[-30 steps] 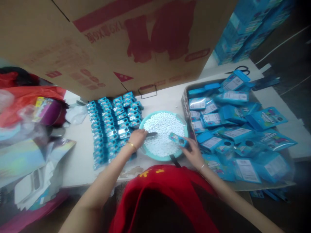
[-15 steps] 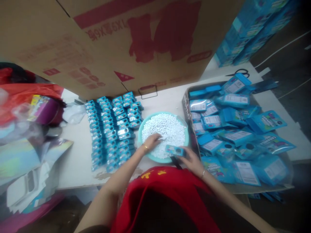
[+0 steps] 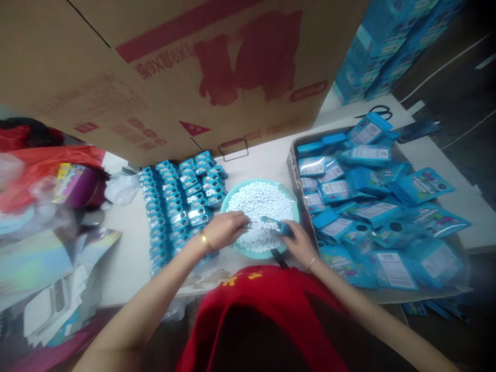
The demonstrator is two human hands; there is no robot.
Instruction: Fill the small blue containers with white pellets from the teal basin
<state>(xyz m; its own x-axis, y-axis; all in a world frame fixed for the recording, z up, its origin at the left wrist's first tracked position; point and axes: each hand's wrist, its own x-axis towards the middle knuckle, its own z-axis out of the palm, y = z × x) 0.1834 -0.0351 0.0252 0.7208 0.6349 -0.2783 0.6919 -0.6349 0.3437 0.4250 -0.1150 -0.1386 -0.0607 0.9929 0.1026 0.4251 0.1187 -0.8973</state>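
A round mint-green basin full of small white pellets stands in front of me. Over it, my right hand grips a small blue box by its right end, and white pellets show along the box's upper side. My left hand is at the basin's left part, fingers pinched together close to the box's left end. Something pale shows at those fingertips, too blurred to make out. Left of the basin, several rows of similar small blue boxes stand on the white table.
On the right, a shallow carton holds many blue packets. A large cardboard box walls off the back. Scissors lie at the back right, near stacked blue boxes. Plastic bags and white trays crowd the left.
My left hand has come up out of the pellets and closed near the small box. The box in my right hand has tilted and moved slightly up and left. The whole view has shifted a little.
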